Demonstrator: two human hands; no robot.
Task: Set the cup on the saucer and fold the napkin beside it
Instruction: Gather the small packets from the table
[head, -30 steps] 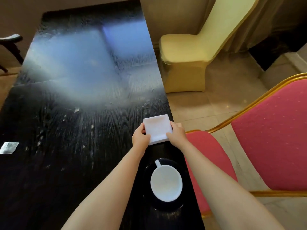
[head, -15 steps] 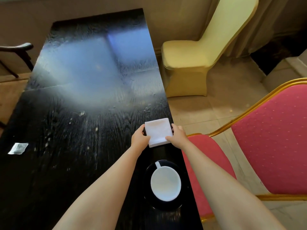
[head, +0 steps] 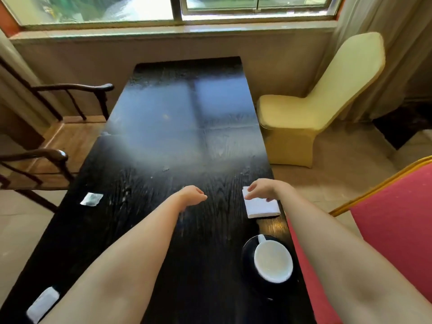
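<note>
Table point(head: 187, 141) fills the middle of the frame; at lower right the cup point(head: 273, 261) sits on its dark saucer point(head: 248, 247), folded napkin point(head: 260, 205) just above. Right hand point(head: 263, 189), fingers spread, should press the fold flat; left hand point(head: 192, 194) hangs loosely curled, empty.

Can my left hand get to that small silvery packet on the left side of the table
Probably yes. The left hand hangs over bare black wooden table, and nothing stands between it and the small silvery packet.
</note>
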